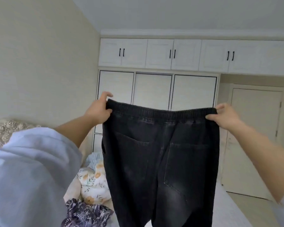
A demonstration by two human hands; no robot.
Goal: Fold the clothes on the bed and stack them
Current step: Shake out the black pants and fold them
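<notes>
One garment: black jeans (161, 154) held up in the air above the bed (226, 208), back pockets toward the camera.
Handling: likely heavy, limp denim; the elastic waistband corners look the best hold.
Left hand (97, 110): fingers pinch the left waistband corner.
Right hand (225, 115): clamped on the right corner.
Arms: outstretched, raised.
Nearby: floral clothes (92, 181) unfolded on the bed.

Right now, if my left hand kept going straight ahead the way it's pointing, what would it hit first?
Probably the white wardrobe. Your left hand, gripping the waistband corner of the black jeans, points forward toward its sliding doors, and nothing shows in between. Depth is hard to judge from this single view.
</notes>
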